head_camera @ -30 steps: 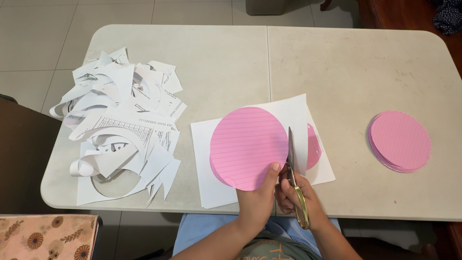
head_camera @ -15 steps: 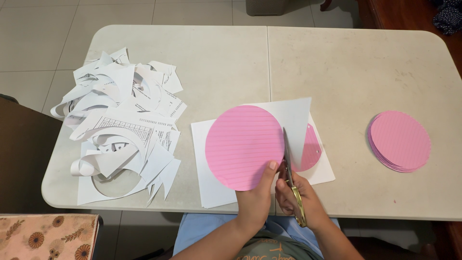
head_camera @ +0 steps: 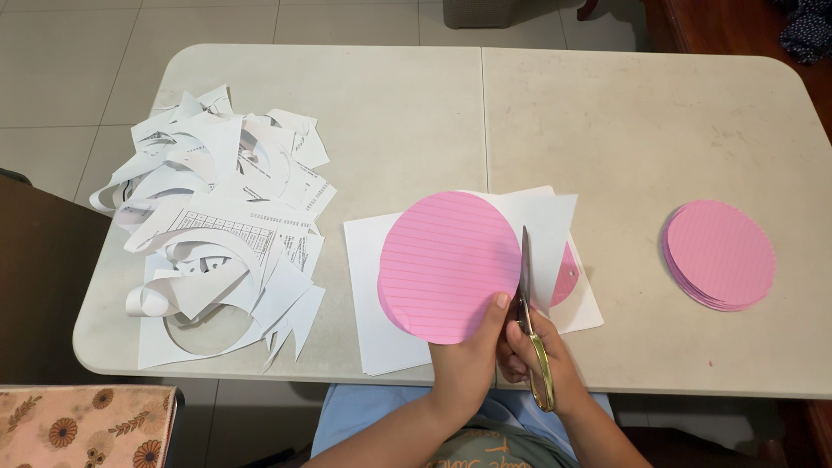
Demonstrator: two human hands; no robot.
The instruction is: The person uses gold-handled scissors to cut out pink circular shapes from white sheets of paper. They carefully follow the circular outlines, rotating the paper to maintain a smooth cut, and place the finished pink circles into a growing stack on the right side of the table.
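A pink lined paper disc (head_camera: 449, 264) lies on white sheets (head_camera: 368, 286) at the table's (head_camera: 607, 113) near edge, pinched by the left hand (head_camera: 468, 360). The right hand (head_camera: 533, 355) grips gold-handled scissors (head_camera: 530, 303) beside it; the blade may wander off the disc's edge. A stack of pink discs (head_camera: 719, 254) sits right, white paper scraps (head_camera: 217, 225) left.

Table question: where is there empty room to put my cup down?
The table is bare along its far edge and between the white sheets and the pink stack. The scrap pile crowds the left end, both hands the front middle.
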